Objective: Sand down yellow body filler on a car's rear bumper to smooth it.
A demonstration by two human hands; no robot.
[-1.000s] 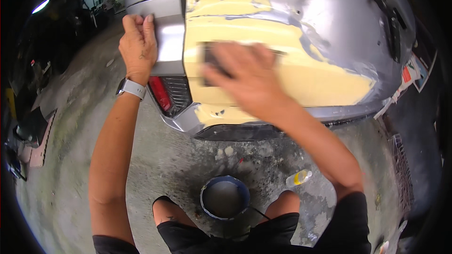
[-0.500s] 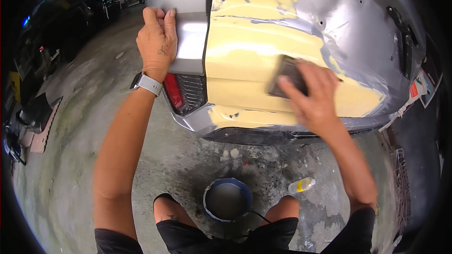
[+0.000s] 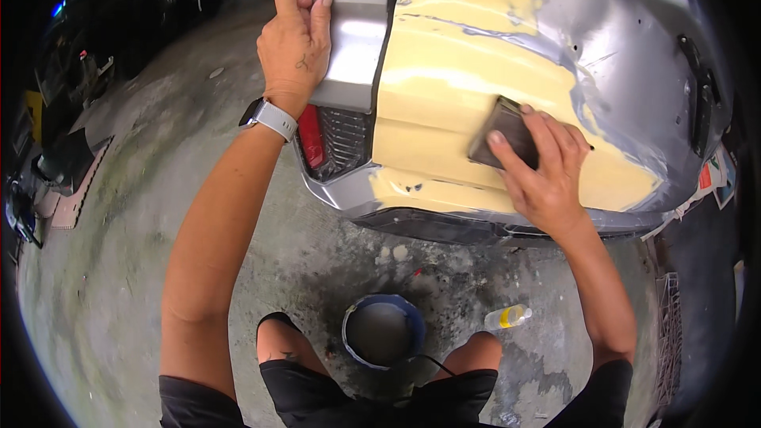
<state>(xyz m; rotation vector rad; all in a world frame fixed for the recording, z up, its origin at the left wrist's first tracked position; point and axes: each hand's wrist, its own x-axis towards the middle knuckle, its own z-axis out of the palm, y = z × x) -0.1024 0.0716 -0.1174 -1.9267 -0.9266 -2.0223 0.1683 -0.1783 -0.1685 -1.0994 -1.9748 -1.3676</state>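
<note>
A dark sanding block [image 3: 506,135] lies flat on the yellow filler [image 3: 436,115] that covers the silver car's rear corner. My right hand [image 3: 552,166] is closed around the block, thumb on the near side and fingers over the far side. Further left, my left hand [image 3: 295,43] rests with curled fingers at the outer edge of the silver body panel [image 3: 357,55]. Its fingertips are partly hidden. Just below that hand sits the red and dark tail light [image 3: 333,141].
A blue bucket of murky water [image 3: 384,333] stands on the concrete floor between my knees. Right of it lies a clear bottle with a yellow band [image 3: 508,317]. Newspaper sheets [image 3: 717,178] hang by the car's right side. Dark parts [image 3: 63,162] lie at the left.
The car and both hands sit further right in the picture as the view has shifted. My right hand, blurred before, still holds the sanding block on the filler. My left hand keeps its place.
</note>
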